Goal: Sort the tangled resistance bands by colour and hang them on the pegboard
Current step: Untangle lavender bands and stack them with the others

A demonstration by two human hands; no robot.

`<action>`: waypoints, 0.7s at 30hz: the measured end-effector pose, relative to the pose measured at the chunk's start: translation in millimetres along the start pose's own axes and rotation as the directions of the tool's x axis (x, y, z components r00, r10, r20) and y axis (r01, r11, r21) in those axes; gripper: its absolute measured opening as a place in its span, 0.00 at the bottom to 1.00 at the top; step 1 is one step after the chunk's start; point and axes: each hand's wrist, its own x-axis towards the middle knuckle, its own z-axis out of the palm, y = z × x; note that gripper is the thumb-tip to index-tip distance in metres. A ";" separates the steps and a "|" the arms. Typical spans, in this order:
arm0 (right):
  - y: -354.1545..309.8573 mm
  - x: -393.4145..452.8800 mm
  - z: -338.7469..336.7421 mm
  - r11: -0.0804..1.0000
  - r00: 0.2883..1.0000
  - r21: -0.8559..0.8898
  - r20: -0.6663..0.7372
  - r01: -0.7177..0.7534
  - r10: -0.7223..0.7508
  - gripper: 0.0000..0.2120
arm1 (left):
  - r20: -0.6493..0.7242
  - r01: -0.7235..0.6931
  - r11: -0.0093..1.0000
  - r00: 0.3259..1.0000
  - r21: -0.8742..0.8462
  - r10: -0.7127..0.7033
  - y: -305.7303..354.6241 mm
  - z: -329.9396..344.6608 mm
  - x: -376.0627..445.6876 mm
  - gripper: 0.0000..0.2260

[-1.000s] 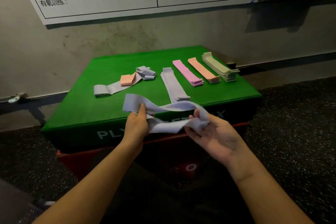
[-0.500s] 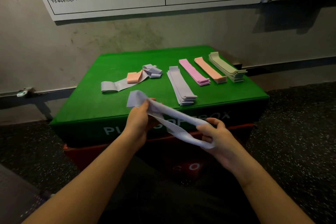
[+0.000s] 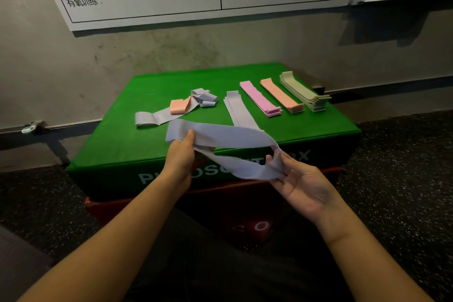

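Green plyo box [image 3: 147, 149] against the wall carries sorted lavender stack [image 3: 236, 111], pink stack [image 3: 259, 102], peach stack [image 3: 282, 98], sage stack [image 3: 304, 92]. Above its front edge my left hand [image 3: 180, 158] pinches a lavender band [image 3: 228, 135]; my right hand [image 3: 302, 184] grips its other end.

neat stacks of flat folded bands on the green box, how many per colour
lavender stack: 1
pink stack: 1
peach stack: 1
sage-green stack: 1
total: 4 stacks; bands per stack cannot be counted.
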 end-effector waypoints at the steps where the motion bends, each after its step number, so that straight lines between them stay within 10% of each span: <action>1: -1.5 0.6 0.0 0.998 1.000 0.058 0.006 -0.004 0.004 0.15 | 0.001 0.014 1.000 1.000 -0.017 -0.014 -1.2 -0.3 0.8 0.09; 8: 2.5 5.4 4.3 0.971 0.997 -0.236 -0.064 0.023 -0.039 0.09 | 0.033 -0.006 0.998 0.999 -0.055 0.008 3.8 5.1 2.5 0.06; 13: 2.8 19.0 0.4 0.602 0.961 -0.797 -0.121 0.055 -0.248 0.15 | 0.050 -0.038 0.997 0.998 -0.070 0.042 14.7 11.9 5.0 0.06; 21: -15.4 32.1 -5.6 0.500 0.917 -0.866 -0.197 0.002 -0.346 0.05 | 0.028 -0.123 0.991 0.992 -0.057 0.124 17.2 12.5 9.8 0.06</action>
